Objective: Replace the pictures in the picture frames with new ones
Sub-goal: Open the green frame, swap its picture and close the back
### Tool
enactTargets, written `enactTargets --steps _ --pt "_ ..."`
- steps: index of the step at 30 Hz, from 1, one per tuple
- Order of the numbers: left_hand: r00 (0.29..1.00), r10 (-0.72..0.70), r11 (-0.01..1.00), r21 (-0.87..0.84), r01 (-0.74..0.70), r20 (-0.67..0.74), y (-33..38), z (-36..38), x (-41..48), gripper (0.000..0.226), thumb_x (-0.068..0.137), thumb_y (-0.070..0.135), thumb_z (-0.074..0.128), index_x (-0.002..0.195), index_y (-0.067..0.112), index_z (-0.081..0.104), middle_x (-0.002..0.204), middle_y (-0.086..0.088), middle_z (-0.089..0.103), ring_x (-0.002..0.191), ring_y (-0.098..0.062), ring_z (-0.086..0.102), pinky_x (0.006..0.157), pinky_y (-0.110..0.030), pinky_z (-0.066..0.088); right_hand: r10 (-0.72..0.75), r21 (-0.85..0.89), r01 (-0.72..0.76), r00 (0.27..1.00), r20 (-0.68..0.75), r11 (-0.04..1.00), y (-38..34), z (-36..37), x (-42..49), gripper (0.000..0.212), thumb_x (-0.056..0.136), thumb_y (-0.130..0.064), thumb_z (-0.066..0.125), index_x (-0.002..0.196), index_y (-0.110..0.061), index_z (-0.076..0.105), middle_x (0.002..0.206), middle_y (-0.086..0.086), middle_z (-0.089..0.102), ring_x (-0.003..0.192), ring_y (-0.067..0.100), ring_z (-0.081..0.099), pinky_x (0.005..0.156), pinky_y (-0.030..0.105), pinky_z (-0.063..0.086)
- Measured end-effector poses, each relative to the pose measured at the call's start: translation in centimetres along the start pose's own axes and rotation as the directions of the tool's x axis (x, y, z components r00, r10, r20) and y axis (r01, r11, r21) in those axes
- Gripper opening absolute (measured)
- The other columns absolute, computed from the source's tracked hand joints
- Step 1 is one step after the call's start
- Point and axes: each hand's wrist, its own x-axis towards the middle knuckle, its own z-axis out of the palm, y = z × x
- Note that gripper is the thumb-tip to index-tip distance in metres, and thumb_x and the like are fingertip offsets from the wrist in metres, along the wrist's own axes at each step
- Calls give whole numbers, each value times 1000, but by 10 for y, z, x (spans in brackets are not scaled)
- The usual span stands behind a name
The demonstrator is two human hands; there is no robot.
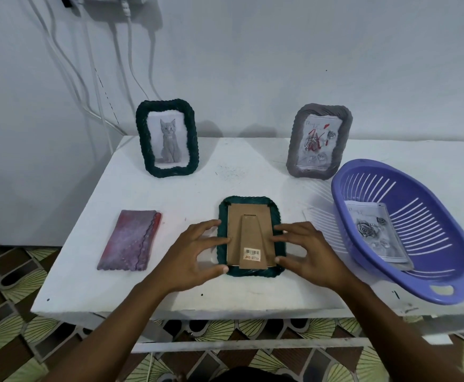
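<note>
Green frame (253, 201) is lying face-down, table centre. Left hand (195, 252) at its 9 o'clock and right hand (305, 252) at 3 are pressing, fingers spread, not clamped. Risk: uneven prying creasing the backing board (235, 227).

Frame back (248, 238) looks like matt brown cardboard, basket (429, 282) is glossy purple plastic, pouch (130, 241) is soft fuzzy cloth.

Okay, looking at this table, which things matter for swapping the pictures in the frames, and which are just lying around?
For the job:
- face-down green frame, touched by the left hand and right hand
- standing green frame with a cat picture
- grey frame with a rose picture
- rose print in the purple basket

Lying about:
- pink-purple cloth
- wall cables
</note>
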Motion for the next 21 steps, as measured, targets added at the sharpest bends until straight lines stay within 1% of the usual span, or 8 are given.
enactTargets --steps 2,4,7,9,11,15,18,21 --pt "1000 -7 999 35 8 -28 2 2 -2 62 72 67 66 129 46 53 149 29 24 135 5 23 106 -24 25 -6 -20 7 999 35 1000 -1 0 -4 51 74 -61 66 120 -39 64 137 -22 51 123 1 42 100 36 38" --pt "998 -6 999 53 9 -65 5 3 -1 61 71 68 66 127 44 55 147 28 26 132 6 24 105 -23 25 -10 -14 11 999 48 1000 0 1 -4 55 72 -63 68 122 -40 63 139 -24 48 127 0 41 103 40 36" --pt "996 -1 998 63 7 -90 7 5 2 61 70 69 64 123 41 59 144 27 29 129 6 26 104 -25 27 -16 -28 17 998 56 999 3 1 -4 59 71 -65 68 124 -40 62 140 -25 47 128 -1 39 104 45 36" --pt "994 14 996 84 -5 -108 7 6 2 59 70 68 64 121 39 61 144 24 32 128 4 28 104 -25 28 -18 -47 20 999 42 999 2 3 -4 57 72 -63 67 123 -38 63 138 -23 49 127 -2 40 103 45 36" --pt "991 36 993 113 -22 -130 9 7 1 58 71 67 63 119 35 64 146 15 38 128 -2 33 102 -27 30 -32 -55 33 999 8 998 0 6 -3 54 73 -59 68 121 -35 66 135 -21 53 124 -1 43 99 44 39" --pt "987 50 982 187 -20 -155 11 10 5 52 74 63 62 115 32 66 144 5 45 123 -14 45 100 -35 41 -32 -45 30 999 -35 999 -1 10 -1 50 73 -56 68 118 -34 67 132 -18 57 121 0 46 97 40 40" --pt "985 35 984 179 -5 -166 11 12 5 53 74 62 61 116 31 66 145 4 45 122 -13 47 101 -35 40 -24 -61 21 999 -46 998 -2 11 -1 51 73 -58 67 118 -35 67 132 -18 57 122 -1 46 97 38 39" --pt "988 22 986 164 4 -152 9 8 6 56 75 65 58 120 32 64 146 5 44 125 -12 45 102 -34 39 2 -59 -5 999 -54 998 -5 14 2 52 73 -60 64 118 -36 67 133 -19 56 123 -1 45 99 39 38"
